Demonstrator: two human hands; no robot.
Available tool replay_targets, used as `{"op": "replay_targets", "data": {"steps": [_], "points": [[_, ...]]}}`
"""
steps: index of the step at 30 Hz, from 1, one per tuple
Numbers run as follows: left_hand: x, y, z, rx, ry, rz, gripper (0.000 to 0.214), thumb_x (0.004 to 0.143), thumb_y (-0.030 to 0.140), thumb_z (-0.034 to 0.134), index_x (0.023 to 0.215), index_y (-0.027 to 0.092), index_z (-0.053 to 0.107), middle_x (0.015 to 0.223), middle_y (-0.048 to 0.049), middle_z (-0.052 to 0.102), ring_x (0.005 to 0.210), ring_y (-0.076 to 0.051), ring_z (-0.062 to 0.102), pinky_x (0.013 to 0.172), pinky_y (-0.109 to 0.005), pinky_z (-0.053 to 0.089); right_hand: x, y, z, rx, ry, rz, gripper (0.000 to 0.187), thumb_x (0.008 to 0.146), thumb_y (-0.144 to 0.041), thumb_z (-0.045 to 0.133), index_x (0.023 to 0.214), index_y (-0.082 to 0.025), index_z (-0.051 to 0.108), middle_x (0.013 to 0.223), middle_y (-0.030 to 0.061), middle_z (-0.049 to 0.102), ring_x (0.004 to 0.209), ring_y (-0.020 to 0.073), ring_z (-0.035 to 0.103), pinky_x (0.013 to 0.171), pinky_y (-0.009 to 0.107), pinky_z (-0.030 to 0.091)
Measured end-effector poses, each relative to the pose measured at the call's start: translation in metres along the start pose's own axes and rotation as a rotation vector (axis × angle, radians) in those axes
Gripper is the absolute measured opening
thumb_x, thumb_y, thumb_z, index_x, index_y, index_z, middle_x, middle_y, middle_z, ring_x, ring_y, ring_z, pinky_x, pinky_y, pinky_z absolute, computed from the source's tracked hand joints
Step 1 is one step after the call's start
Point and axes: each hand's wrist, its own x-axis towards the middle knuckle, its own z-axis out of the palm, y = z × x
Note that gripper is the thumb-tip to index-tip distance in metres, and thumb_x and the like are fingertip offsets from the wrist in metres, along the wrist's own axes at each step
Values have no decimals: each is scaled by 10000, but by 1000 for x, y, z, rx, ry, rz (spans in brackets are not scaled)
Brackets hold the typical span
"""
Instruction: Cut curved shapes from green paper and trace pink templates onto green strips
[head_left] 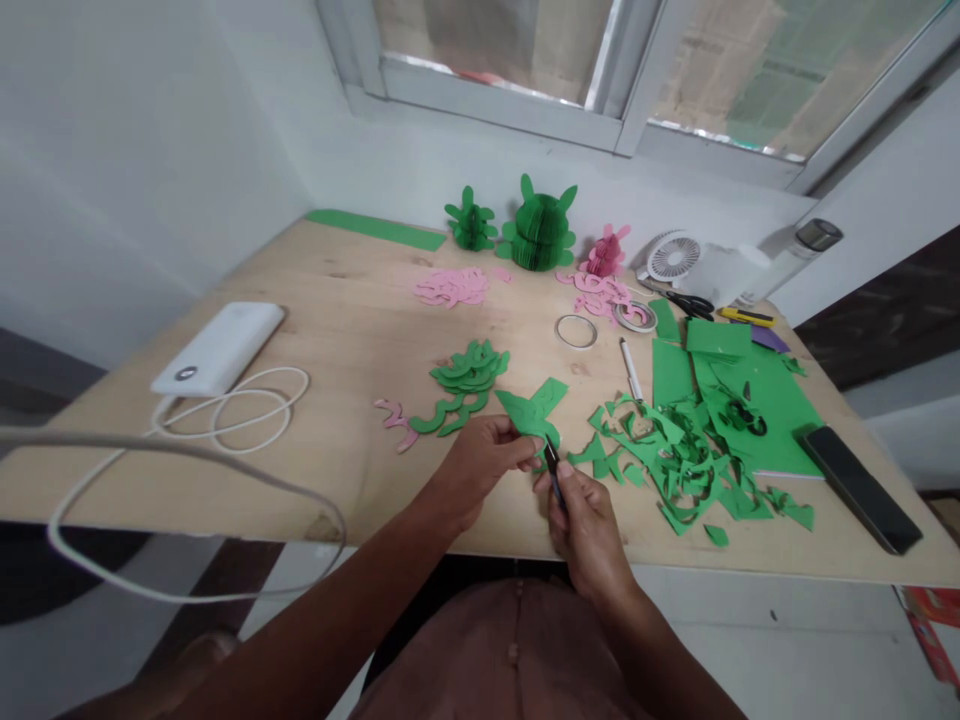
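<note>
My left hand [480, 462] pinches a piece of green paper [534, 408] above the near edge of the wooden table [330, 330]. My right hand [589, 525] is closed round a small pair of scissors [553, 467] whose tip meets the paper's lower edge. A stack of cut green curved shapes [465, 378] lies just beyond my left hand, with pink curved pieces [396, 418] to its left. A heap of green paper scraps [675, 455] spreads to the right of my right hand.
At the left lie a white power bank [219, 348] and a coiled white cable [225, 408]. Green paper cactus models [536, 232] and a pink one [604, 254] stand at the back. Tape rolls [576, 331], a pen [630, 368], green sheets [757, 395], a small fan [673, 256], black scissors [688, 302] and a phone [859, 487] fill the right.
</note>
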Motion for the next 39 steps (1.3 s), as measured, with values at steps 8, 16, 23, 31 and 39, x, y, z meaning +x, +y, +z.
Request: {"op": "replay_targets", "data": {"steps": [8, 16, 23, 31, 39], "points": [[0, 4, -2, 15, -39, -3, 160, 571, 302, 710, 578, 159, 636, 570, 19, 613, 536, -101, 511, 574, -246, 388, 0, -1, -2, -54, -1, -25, 491, 795, -630, 579, 683, -153, 619, 421, -97, 299, 383, 46, 195, 366, 199, 120], [2, 3, -7, 49, -73, -6, 162, 590, 308, 711, 583, 161, 643, 571, 18, 602, 539, -98, 511, 587, -249, 394, -1, -2, -4, -107, -10, -37, 494, 792, -634, 574, 678, -155, 617, 419, -92, 315, 386, 50, 208, 372, 206, 139], [2, -1, -7, 45, -43, -23, 172, 601, 319, 707, 605, 157, 647, 595, 9, 606, 569, -107, 522, 613, -256, 411, -2, -4, -2, -118, 8, -30, 511, 773, -652, 579, 660, -155, 615, 421, -91, 310, 387, 50, 202, 366, 205, 132], [0, -1, -4, 52, -48, -17, 143, 616, 299, 670, 596, 162, 636, 590, 16, 597, 559, -99, 506, 598, -245, 404, -3, -1, -2, -66, 14, -16, 503, 783, -646, 573, 690, -155, 630, 432, -96, 296, 388, 52, 181, 360, 200, 112], [0, -1, -4, 61, -34, -15, 139, 620, 299, 651, 616, 160, 643, 595, 8, 597, 572, -111, 514, 611, -258, 412, -3, -6, 1, -130, 37, -53, 517, 780, -658, 556, 672, -158, 627, 418, -91, 304, 387, 64, 217, 381, 215, 151]]}}
